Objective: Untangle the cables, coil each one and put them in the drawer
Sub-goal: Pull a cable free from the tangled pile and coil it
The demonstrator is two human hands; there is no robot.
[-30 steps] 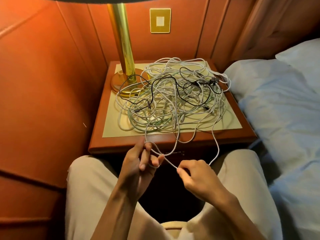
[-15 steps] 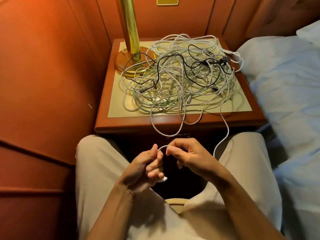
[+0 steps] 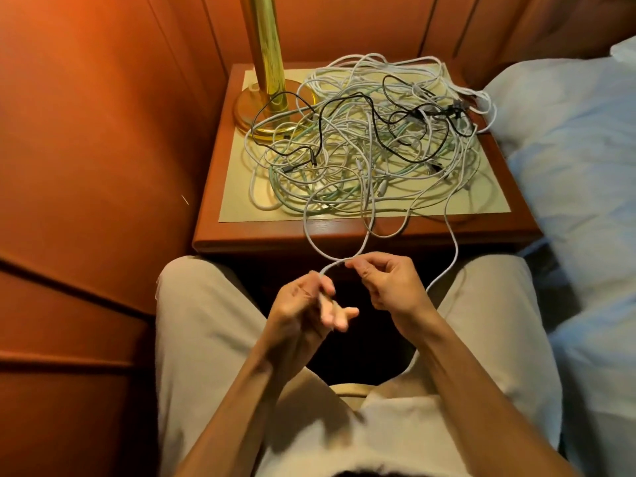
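A tangled heap of cables [image 3: 371,142], mostly white with some black and pale green ones, covers the top of a wooden nightstand [image 3: 344,235]. One white cable [image 3: 311,235] hangs off the front edge in a loop and runs down to my hands. My left hand [image 3: 303,315] holds its end between thumb and fingers, with the other fingers spread. My right hand [image 3: 385,284] pinches the same cable a little further along, just right of the left hand. A second strand [image 3: 454,249] falls past my right wrist. The drawer front lies in shadow under the nightstand top.
A brass lamp [image 3: 266,80] stands at the back left of the nightstand, with cables draped over its base. An orange padded wall [image 3: 86,166] closes the left side. A bed with pale blue linen [image 3: 578,166] lies on the right. My knees flank the nightstand.
Both hands rose from the lap toward the nightstand edge. The left hand's fingers have spread, and the cable stretch between the hands is a little longer.
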